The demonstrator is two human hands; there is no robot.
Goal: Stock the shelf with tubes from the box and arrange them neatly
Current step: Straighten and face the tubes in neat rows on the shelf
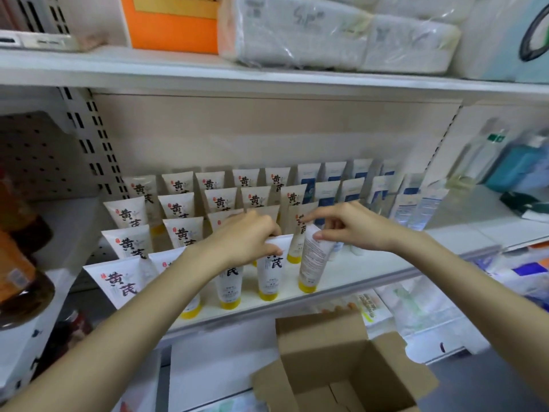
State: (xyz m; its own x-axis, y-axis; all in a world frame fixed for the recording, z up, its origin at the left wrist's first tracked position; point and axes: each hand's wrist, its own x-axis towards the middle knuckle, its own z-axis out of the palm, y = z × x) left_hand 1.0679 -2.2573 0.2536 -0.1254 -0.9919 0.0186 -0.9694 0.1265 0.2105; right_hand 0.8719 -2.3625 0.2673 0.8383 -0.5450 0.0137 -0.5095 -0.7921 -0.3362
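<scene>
Shelf (371, 272) carries tubes (178, 209) cap-down in rows, labels forward so they read from its front edge. Box (341, 367) sits open below that edge, within reach. Left hand (246, 239) pinches the crimped top of a front-row tube (271, 272), steadying it. Right hand (350, 224) pinches the neighbouring tube (312, 260), which is tilted with its back print outward, probably so it can be turned to match.
</scene>
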